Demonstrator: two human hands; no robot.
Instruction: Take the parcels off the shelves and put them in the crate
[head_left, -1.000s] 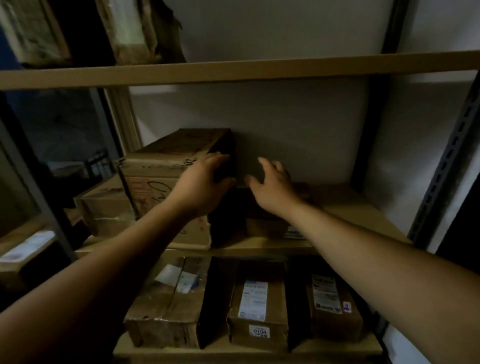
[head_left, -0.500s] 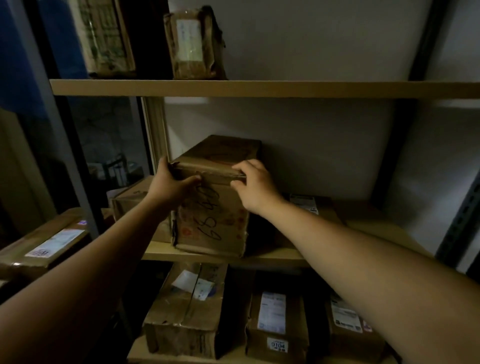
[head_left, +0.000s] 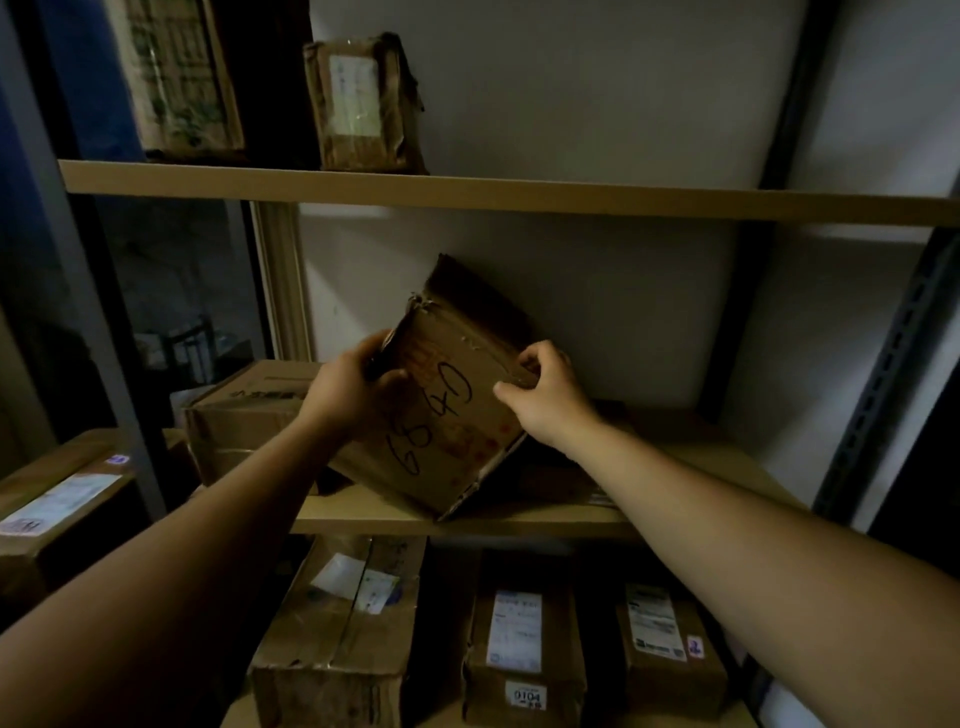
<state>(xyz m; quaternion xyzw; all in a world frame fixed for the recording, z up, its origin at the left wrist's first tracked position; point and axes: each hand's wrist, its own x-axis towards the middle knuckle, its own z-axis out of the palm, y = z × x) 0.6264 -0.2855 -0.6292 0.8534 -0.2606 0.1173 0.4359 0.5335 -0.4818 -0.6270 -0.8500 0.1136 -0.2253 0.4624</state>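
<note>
A brown cardboard parcel (head_left: 447, 410) with black handwriting on its face is tilted over the middle shelf (head_left: 519, 517), its lower corner at the shelf's front edge. My left hand (head_left: 353, 387) grips its upper left edge. My right hand (head_left: 545, 397) holds its upper right edge. Another parcel (head_left: 244, 415) lies on the same shelf to the left. A flat parcel (head_left: 550, 483) is partly hidden behind the tilted one. The crate is out of view.
Two parcels (head_left: 363, 104) stand on the top shelf (head_left: 467, 192). Three labelled parcels (head_left: 519, 644) sit on the bottom shelf. A box with a label (head_left: 57, 504) lies at the far left. A perforated metal upright (head_left: 883, 374) borders the right side.
Both hands moved from the shelf's back to the tall parcel's top edges. They have tipped it forward and rightward, so it now rests on one lower corner.
</note>
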